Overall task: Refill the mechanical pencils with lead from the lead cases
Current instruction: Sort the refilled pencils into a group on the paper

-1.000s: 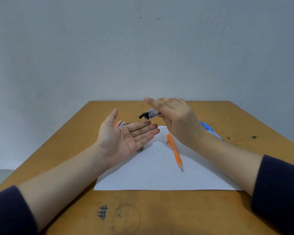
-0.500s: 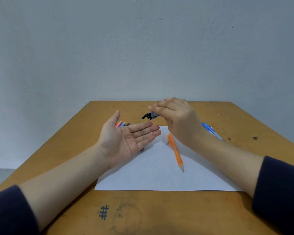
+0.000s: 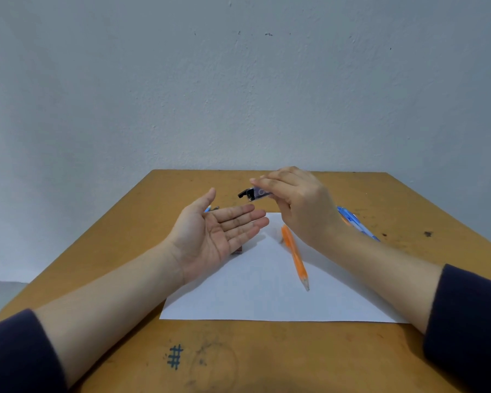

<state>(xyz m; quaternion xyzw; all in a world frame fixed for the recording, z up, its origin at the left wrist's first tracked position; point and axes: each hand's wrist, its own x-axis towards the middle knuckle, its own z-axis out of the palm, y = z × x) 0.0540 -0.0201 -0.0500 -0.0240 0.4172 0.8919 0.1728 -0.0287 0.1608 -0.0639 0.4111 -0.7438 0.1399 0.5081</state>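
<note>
Mechanical pencil ends (image 3: 209, 208), coloured, peeking out just behind the thumb side of left hand (image 3: 213, 239); palm up, fingers straight and close together, holding nothing. Lead case (image 3: 254, 193), black cap end pointing left and down, above and just beyond those fingertips; pinched between thumb and fingers of right hand (image 3: 301, 205). Orange pencil (image 3: 295, 256) flat on paper (image 3: 267, 296), beneath right wrist. Blue pencils (image 3: 355, 222) behind right hand.

A clear plastic lead case (image 3: 257, 193), black cap open, tilted in the right hand (image 3: 304, 205); orange mechanical pencil (image 3: 295, 258) lies on white paper (image 3: 253, 293).
</note>
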